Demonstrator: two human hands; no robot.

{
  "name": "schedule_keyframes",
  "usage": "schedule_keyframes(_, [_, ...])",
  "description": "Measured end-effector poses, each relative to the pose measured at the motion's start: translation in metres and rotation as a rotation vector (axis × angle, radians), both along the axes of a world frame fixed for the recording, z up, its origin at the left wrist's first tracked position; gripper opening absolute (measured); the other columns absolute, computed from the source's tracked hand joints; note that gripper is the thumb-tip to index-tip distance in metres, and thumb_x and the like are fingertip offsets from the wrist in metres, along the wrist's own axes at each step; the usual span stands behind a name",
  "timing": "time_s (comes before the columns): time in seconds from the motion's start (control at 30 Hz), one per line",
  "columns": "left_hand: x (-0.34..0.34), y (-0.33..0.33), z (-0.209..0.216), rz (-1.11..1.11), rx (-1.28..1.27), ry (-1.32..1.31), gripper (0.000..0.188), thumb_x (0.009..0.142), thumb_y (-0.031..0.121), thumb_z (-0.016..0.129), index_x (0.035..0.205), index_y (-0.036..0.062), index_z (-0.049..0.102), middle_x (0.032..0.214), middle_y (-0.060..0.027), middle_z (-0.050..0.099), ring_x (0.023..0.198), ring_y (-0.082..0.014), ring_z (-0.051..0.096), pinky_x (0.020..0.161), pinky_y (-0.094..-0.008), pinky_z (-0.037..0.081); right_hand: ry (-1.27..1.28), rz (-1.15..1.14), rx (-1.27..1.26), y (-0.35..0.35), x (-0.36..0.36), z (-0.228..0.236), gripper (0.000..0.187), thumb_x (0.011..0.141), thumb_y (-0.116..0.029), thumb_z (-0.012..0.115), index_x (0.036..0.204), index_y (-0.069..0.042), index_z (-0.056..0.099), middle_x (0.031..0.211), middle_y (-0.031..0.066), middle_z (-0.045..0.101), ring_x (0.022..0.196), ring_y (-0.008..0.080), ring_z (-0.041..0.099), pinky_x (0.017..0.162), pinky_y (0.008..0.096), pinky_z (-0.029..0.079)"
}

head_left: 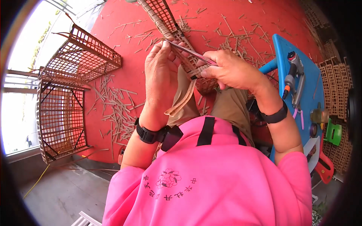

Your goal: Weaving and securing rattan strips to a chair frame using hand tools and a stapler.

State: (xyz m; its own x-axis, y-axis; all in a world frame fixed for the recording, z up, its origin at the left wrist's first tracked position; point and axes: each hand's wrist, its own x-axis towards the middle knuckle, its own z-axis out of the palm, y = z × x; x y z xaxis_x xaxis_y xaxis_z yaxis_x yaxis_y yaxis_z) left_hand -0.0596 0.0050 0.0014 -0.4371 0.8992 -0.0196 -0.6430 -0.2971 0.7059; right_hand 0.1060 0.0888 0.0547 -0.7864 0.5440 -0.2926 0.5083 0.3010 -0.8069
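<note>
A woven frame (177,35) is being worked over the lap, above a red floor (124,45). The left hand (161,71) is being held upright against the frame, its fingers closed and its thumb tip pressed on a thin rod (190,52). The right hand (230,69) is being kept closed around the rod's lower end, with the rod slanting up and to the left across the frame between the two hands. A flat tan strip (183,98) is hanging from the weave below the hands and is curling over the knee. Much of the frame's near end is being hidden by both hands, so the exact point where the rod is meeting the weave cannot be told.

Black wristbands are being worn on both wrists. Short cane offcuts (117,109) are lying scattered over the floor, thickest to the left of the knees and beyond the frame. Two lattice crates (71,75) are standing at the left, near the floor's edge, well apart from the hands. A blue bench (311,81) is standing just beside the right forearm; a powered tool (292,73) is lying on it, with a green piece (333,132) and red handles (325,165) at its near end. More lattice panels (337,75) are stacked beyond it.
</note>
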Motion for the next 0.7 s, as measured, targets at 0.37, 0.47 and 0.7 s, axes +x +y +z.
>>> schedule_keyframes(0.37, [0.018,-0.026,0.004,0.013,-0.097,-0.030,0.017,0.102,0.013,0.050,0.107,-0.0015,0.057,0.092,-0.0070,0.062,0.086,-0.0170,0.066,0.082,-0.0316,0.056,0.065,-0.104,-0.369,-0.027,0.026,0.002,0.026,0.088,-0.013,0.068,0.109,0.002,0.064,0.080,0.0035,0.068,0.070,0.0106,0.062,0.065,0.0284,0.050])
schedule_keyframes(0.47, [0.026,-0.036,0.006,-0.071,-0.010,-0.014,0.016,0.103,0.013,0.049,0.104,-0.0004,0.056,0.089,-0.0065,0.060,0.083,-0.0170,0.066,0.080,-0.0327,0.057,0.162,-0.070,-0.436,-0.034,0.035,0.011,0.027,0.088,-0.012,0.067,0.111,0.001,0.063,0.074,0.0002,0.064,0.062,0.0066,0.056,0.057,0.0248,0.046])
schedule_keyframes(0.7, [0.032,-0.018,0.015,-0.072,-0.132,0.029,0.016,0.103,0.014,0.048,0.097,0.0011,0.055,0.083,-0.0046,0.058,0.077,-0.0154,0.066,0.075,-0.0306,0.059,0.068,-0.131,-0.451,-0.027,0.045,0.005,0.037,0.086,-0.016,0.067,0.120,-0.003,0.061,0.065,-0.0034,0.058,0.048,0.0032,0.046,0.045,0.0217,0.037])
